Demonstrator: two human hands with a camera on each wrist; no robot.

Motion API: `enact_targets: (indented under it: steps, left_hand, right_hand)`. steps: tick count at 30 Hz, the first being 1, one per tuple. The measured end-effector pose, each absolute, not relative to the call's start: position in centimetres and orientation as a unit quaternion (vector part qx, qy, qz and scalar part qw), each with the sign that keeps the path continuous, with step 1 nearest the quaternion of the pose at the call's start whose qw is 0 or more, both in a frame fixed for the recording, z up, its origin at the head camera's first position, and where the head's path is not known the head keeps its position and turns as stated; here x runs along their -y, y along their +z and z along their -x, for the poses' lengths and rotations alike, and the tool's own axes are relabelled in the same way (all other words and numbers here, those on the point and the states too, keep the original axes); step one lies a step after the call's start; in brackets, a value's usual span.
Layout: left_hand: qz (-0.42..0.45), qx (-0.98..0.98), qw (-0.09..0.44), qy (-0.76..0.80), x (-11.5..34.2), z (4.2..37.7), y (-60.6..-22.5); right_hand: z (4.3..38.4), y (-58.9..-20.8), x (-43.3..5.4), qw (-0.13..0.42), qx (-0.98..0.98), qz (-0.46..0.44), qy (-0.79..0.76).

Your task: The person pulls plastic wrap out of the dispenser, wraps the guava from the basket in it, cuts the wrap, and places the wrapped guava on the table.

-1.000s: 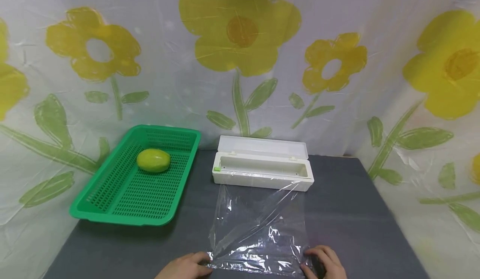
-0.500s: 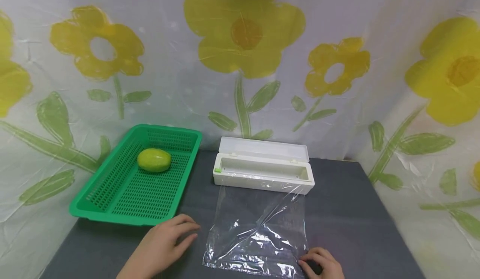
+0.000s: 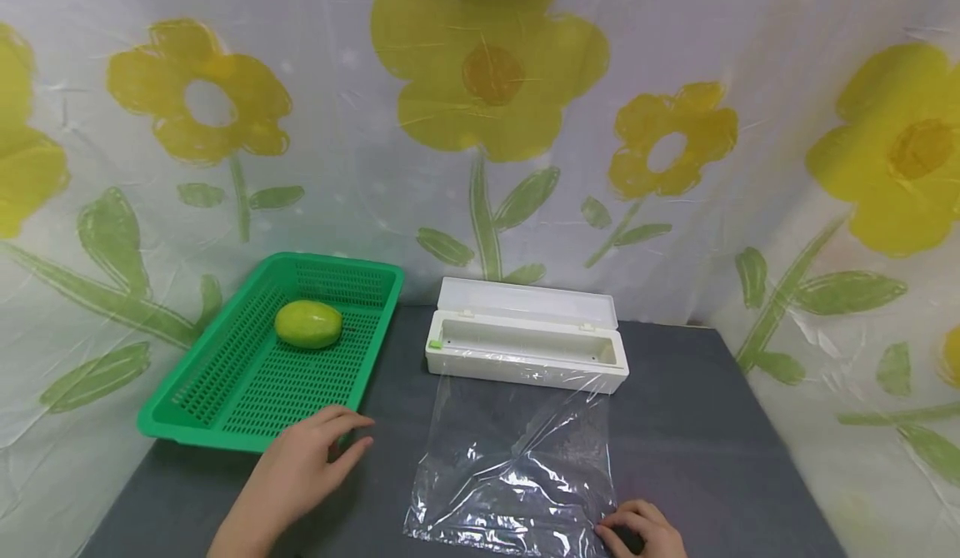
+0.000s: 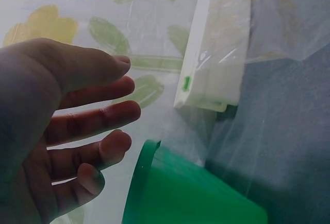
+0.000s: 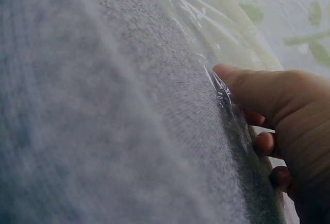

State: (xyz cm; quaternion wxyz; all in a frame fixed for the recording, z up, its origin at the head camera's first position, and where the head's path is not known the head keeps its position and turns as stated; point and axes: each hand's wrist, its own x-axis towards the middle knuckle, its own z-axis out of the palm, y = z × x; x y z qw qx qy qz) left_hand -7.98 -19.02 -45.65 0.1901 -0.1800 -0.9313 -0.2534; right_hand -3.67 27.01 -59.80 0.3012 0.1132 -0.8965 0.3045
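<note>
A sheet of clear plastic wrap (image 3: 517, 458) stretches from the front of a white wrap dispenser box (image 3: 525, 366), its lid raised, toward the near side of the dark table. My right hand (image 3: 645, 529) pinches the sheet's near right corner; in the right wrist view the thumb and fingers of that hand (image 5: 289, 105) close on the film. My left hand (image 3: 300, 466), holding nothing, is beside the near right corner of the green basket (image 3: 352, 408). Its fingers (image 4: 103, 118) are relaxed and spread in the left wrist view. Inside the basket lies a yellow-green oval fruit (image 3: 308, 324).
The dark table cloth (image 3: 697, 441) runs under everything. Behind the box hangs a white curtain (image 3: 337, 166) printed with yellow flowers, which also closes in both sides. A small green piece (image 3: 435, 344) sits on the box's left end.
My left hand has let go of the film's near left corner and moved left and up to the basket. My right hand keeps its pinch, and the film's left side now lies loose.
</note>
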Motion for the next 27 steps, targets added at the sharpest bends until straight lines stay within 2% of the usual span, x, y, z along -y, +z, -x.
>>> enact_targets:
  steps: [4,13,27]
  left_hand:
    - [0.170,0.931,0.201,-0.252,19.4,8.4,-45.4]
    - [0.141,0.946,0.176,-0.234,19.9,9.3,-44.8]
    - [0.120,0.948,0.169,-0.242,21.1,11.1,-44.6]
  right_hand:
    - [3.5,-59.7,-26.8,0.289,0.902,-0.095,0.306]
    - [3.5,-59.8,-26.9,0.300,0.898,-0.103,0.306]
    - [3.6,-60.0,-26.9,0.291,0.903,-0.095,0.301]
